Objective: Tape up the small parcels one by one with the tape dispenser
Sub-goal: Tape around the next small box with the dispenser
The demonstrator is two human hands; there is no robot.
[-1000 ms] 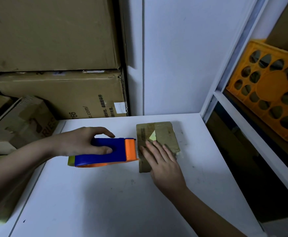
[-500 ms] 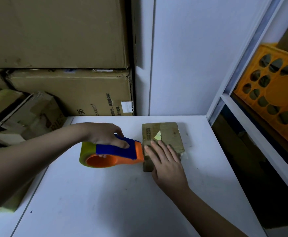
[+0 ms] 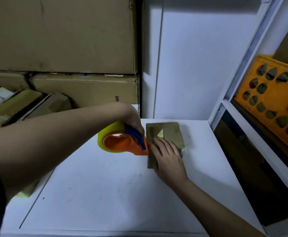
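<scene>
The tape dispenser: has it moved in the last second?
Yes. The tape dispenser has tipped up onto its side, its orange nose staying against the left edge of the parcel, which hasn't shifted.

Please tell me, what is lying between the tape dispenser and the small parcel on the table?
Nothing: in the head view, the orange front of the tape dispenser appears to meet the left edge of the small parcel, with no gap showing.

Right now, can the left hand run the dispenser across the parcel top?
Probably only partly. The left hand holds the tape dispenser at the parcel's left edge, but the right hand lies flat over the near half, leaving only the far half uncovered.
</scene>
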